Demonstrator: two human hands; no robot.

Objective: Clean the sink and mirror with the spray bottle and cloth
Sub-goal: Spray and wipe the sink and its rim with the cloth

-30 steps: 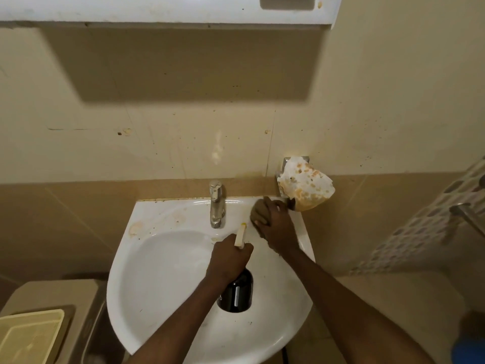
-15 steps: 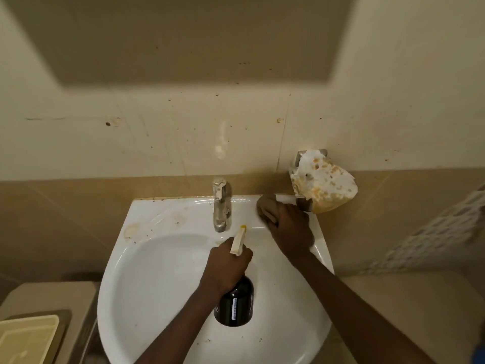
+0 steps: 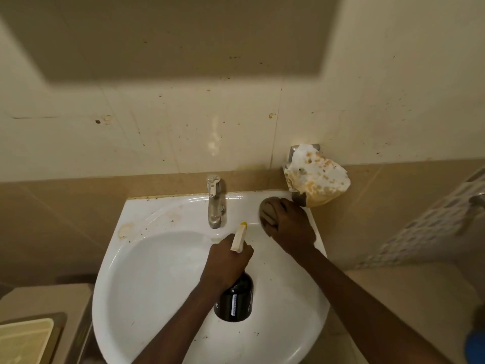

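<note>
White sink seen from above, with its tap at the back rim. Left hand grips the neck of a dark spray bottle held over the basin, nozzle toward the tap. Right hand clutches a bunched brown cloth pressed on the rim right of the tap, just beside a stained wall-mounted holder.

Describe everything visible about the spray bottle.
The spray bottle has a dark, glossy round body with white printed markings and a cream trigger head tipped by a yellow nozzle. The left hand grips its neck, hiding the join. It is held above the white sink basin, body toward the camera, nozzle pointing toward the back rim right of the tap. Its fill level cannot be seen.
</note>
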